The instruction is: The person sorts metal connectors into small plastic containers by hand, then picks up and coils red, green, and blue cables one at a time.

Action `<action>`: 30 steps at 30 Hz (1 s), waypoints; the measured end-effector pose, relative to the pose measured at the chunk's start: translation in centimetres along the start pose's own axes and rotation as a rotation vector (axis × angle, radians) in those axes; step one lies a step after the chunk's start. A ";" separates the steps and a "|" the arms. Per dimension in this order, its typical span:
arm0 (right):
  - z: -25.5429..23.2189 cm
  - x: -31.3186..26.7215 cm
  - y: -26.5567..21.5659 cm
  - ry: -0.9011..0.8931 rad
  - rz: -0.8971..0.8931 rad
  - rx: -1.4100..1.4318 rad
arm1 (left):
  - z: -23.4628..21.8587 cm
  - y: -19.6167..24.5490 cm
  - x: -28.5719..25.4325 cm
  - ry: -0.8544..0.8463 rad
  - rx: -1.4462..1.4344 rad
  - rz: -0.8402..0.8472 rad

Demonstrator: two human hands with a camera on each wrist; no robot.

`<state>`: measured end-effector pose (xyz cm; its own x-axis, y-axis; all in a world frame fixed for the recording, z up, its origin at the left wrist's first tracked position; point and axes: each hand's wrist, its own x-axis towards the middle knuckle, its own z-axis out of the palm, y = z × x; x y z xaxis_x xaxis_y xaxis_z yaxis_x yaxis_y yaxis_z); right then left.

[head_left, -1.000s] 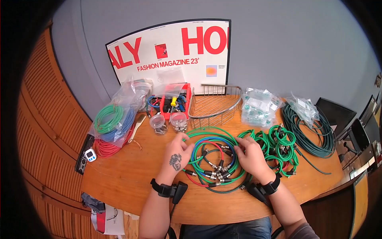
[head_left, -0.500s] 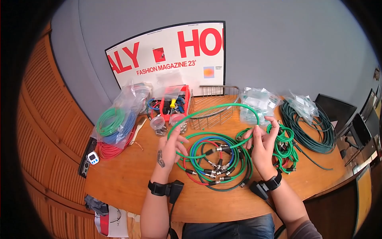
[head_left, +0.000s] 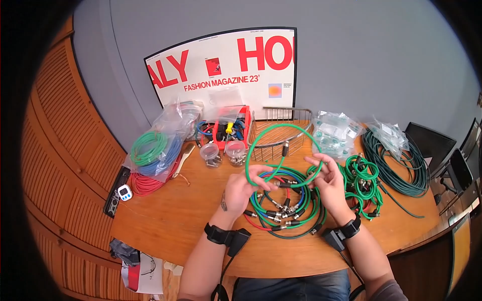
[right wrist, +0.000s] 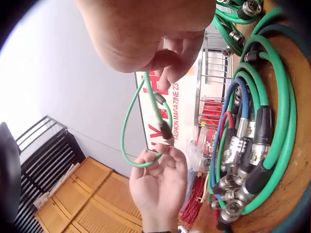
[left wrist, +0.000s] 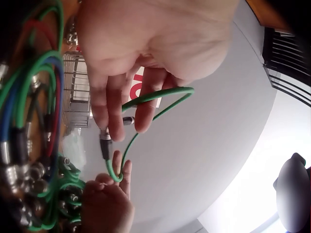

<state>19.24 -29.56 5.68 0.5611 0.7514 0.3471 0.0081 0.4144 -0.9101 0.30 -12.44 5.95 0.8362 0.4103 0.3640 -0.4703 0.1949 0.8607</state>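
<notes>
A short green cable with black-booted metal connectors is raised in a loop between both hands. My left hand holds the loop's left side, its fingers beside one end's connector. The other connector hangs inside the loop. On the right side of the loop, my right hand pinches the cable between thumb and fingers. Below the hands lies a round pile of coiled green, blue and red cables, their metal ends bunched in the middle.
Small green coils lie to the right, near a large dark green coil and clear plastic bags. A wire basket, a red bin and two small tubs stand behind. Bagged cables lie left.
The hands have lifted the green cable off the pile and drawn it into a smaller loop. The left hand has moved right, closer to the right hand.
</notes>
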 end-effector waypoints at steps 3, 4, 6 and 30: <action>0.8 -0.2 0.3 -0.020 0.024 -0.066 | 0.8 -0.3 -0.1 0.100 0.143 -0.087; 0.8 -0.2 0.4 -0.023 0.023 -0.065 | 0.5 -0.8 0.0 0.103 0.197 -0.076; 0.7 -0.1 0.8 -0.030 -0.037 -0.187 | 0.5 -0.9 -0.1 0.111 0.254 -0.061; 2.0 -1.8 -0.2 -0.393 0.274 -0.222 | -0.3 -3.6 0.3 0.505 0.865 0.111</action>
<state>16.59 -30.01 5.68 0.2147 0.9705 0.1097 0.1036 0.0890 -0.9906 2.16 -12.80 2.84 0.4880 0.7557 0.4368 -0.0036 -0.4987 0.8668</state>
